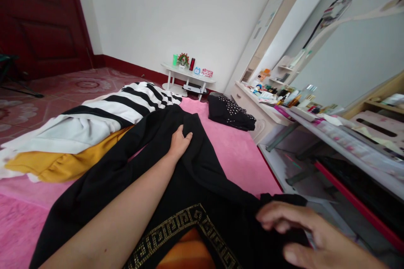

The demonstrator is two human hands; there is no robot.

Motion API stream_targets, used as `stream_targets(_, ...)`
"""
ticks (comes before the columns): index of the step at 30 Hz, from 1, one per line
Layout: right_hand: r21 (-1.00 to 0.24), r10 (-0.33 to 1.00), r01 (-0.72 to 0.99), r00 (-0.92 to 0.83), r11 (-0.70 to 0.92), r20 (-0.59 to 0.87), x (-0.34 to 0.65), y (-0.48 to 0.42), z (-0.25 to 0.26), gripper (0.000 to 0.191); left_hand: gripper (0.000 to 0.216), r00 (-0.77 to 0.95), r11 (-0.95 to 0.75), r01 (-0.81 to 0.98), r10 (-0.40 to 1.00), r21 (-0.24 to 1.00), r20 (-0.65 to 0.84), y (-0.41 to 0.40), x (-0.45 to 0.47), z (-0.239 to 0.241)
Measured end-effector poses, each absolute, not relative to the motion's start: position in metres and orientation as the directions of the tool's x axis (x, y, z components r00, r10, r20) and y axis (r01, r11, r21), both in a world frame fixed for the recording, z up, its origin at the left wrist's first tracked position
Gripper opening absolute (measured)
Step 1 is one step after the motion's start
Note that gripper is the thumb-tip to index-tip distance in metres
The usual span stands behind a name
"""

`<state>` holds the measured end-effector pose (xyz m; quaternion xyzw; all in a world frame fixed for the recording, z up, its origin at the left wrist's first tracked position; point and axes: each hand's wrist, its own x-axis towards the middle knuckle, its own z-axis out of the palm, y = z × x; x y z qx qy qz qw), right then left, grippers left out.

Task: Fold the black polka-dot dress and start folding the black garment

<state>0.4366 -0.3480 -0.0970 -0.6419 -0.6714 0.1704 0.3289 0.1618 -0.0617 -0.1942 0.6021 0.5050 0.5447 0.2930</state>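
Note:
A black long-sleeved top (202, 172) with a gold patterned trim lies spread in front of me, reaching to the bottom of the view. My left hand (180, 142) is closed on the dark cloth near its far end, with most fingertips hidden. At the lower right, my right hand (311, 229) is over the side of the top, its thumb and curved fingers apart. This hand is slightly blurred. An orange patch (186, 252) shows inside the trim.
Striped, pale and mustard clothes (72, 166) lie at left on the pink cover (233, 159). A folded black studded garment (232, 113) lies farther back. A cluttered dressing table (268, 111) stands right; a small white shelf (189, 73) stands by the wall.

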Motion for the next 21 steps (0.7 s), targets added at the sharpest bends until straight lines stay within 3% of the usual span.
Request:
stream_targets(1, -0.611, 0.99, 0.779, -0.108, 0.142, 0.092, 0.418, -0.331, -0.094, 0.043, 0.038, -0.106, -0.315, 0.284, 0.928, 0.905, 0.357, -0.062, 0.161, -0.194)
stream_targets(3, -0.534, 0.964, 0.811, -0.266, 0.238, 0.026, 0.383, -0.298, -0.096, 0.053, 0.037, -0.112, -0.306, 0.27, 0.932, 0.913, 0.345, -0.062, 0.16, -0.195)
stream_targets(6, -0.419, 0.942, 0.847, -0.328, 0.327, 0.074, 0.342, -0.262, -0.114, 0.063, 0.033, -0.128, -0.287, 0.199, 0.94, 0.937, 0.315, -0.061, 0.158, -0.197)
stream_targets(9, -0.425, 0.94, 0.839, -0.32, 0.34, 0.121, 0.327, -0.239, -0.128, 0.028, 0.035, -0.077, -0.265, -0.063, 0.963, 0.962, 0.26, -0.063, 0.158, -0.195)
stream_targets(11, -0.586, 0.959, 0.763, -0.178, 0.275, 0.219, 0.34, -0.227, -0.133, 0.015, 0.042, 0.057, -0.234, -0.252, 0.965, 0.939, 0.256, -0.067, 0.161, -0.19)
stream_targets(13, -0.794, 0.925, 0.586, 0.192, 0.161, 0.329, 0.368, -0.215, -0.141, 0.018, 0.047, 0.204, -0.246, -0.303, 0.927, 0.921, 0.315, -0.074, 0.165, -0.184)
stream_targets(14, -0.877, 0.847, 0.466, 0.416, 0.113, 0.33, 0.386, -0.21, -0.148, 0.02, 0.048, 0.269, -0.291, -0.26, 0.894, 0.921, 0.359, -0.077, 0.167, -0.182)
stream_targets(15, -0.936, 0.749, 0.343, 0.598, 0.082, 0.285, 0.405, -0.205, -0.156, 0.023, 0.048, 0.33, -0.359, -0.176, 0.855, 0.916, 0.399, -0.081, 0.17, -0.181)
stream_targets(17, -0.985, 0.602, 0.169, 0.785, 0.024, 0.149, 0.437, -0.197, -0.177, 0.028, 0.048, 0.476, -0.519, 0.084, 0.771, 0.85, 0.424, -0.086, 0.175, -0.183)
stream_targets(19, -0.99, 0.548, 0.141, 0.829, -0.013, 0.111, 0.456, -0.193, -0.194, 0.033, 0.047, 0.616, -0.639, 0.336, 0.705, 0.692, 0.352, -0.091, 0.179, -0.189)
stream_targets(21, -0.973, 0.541, 0.23, 0.817, 0.016, 0.202, 0.458, -0.193, -0.201, 0.037, 0.044, 0.682, -0.695, 0.464, 0.676, 0.549, 0.28, -0.093, 0.182, -0.194)
